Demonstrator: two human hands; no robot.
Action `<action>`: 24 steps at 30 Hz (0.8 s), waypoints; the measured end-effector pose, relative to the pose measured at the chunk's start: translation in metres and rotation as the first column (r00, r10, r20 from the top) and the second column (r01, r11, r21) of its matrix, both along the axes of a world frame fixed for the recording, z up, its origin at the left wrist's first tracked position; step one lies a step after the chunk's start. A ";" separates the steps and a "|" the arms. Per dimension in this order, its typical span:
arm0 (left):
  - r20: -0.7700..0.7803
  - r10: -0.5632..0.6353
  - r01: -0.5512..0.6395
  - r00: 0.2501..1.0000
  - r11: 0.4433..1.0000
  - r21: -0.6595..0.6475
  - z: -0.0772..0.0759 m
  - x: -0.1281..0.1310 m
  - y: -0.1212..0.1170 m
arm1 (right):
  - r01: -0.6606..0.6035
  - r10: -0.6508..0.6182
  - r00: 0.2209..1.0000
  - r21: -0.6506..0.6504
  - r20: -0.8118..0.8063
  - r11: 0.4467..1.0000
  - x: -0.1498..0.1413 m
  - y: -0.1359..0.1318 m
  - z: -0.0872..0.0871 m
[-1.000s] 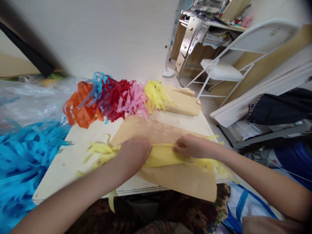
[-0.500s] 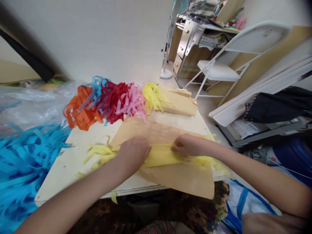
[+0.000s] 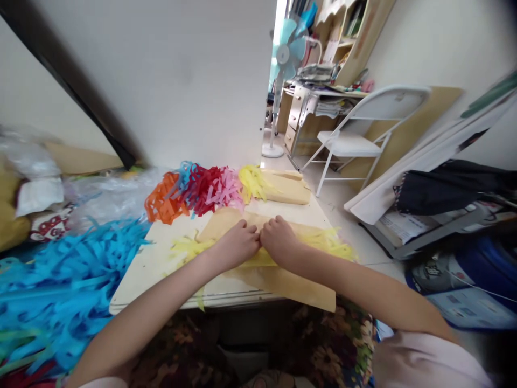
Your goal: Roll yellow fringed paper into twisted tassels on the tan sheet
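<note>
My left hand [image 3: 238,243] and my right hand [image 3: 279,241] meet over a yellow fringed tissue paper [image 3: 258,260]. Both are closed, pinching its middle band, though the fingertips are partly hidden. Cut strips of it spread out to the left and right. Underneath lies a sheet of brown paper [image 3: 302,291], its near corner hanging over the edge of the low cream table [image 3: 141,277]. Along the table's far side sit bunches of paper strips: orange [image 3: 166,198], red [image 3: 205,186], pink [image 3: 229,188] and yellow [image 3: 252,183]. Beside them rests a folded brown paper piece [image 3: 286,189].
A large heap of blue paper strips [image 3: 72,269] lies left of the table, near clear plastic wrapping [image 3: 107,199]. Behind stands a pale panel [image 3: 181,81]. A fan [image 3: 283,54] and a white folding chair [image 3: 351,145] stand at the back right.
My hands have come together over the middle of the yellow tissue paper from being apart. The view has tilted up, showing more of the fan and desk.
</note>
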State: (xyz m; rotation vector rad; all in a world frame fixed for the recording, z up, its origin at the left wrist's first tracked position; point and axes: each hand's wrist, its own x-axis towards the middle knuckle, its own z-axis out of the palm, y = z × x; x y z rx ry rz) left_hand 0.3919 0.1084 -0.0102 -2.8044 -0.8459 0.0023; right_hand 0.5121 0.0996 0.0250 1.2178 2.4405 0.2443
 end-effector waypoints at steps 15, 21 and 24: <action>0.007 0.269 -0.269 0.963 0.963 0.005 0.001 0.007 -0.018 | -0.050 0.064 0.983 0.083 -0.174 0.995 0.029 -0.002 -0.025; 0.026 0.338 -0.339 0.941 0.940 0.030 0.003 0.003 -0.041 | 0.042 -0.017 0.981 0.127 -0.194 0.991 0.030 -0.012 -0.029; 0.035 0.375 -0.376 0.926 0.926 0.041 0.006 0.003 -0.048 | 0.065 -0.036 0.976 0.130 -0.217 0.989 0.030 -0.015 -0.029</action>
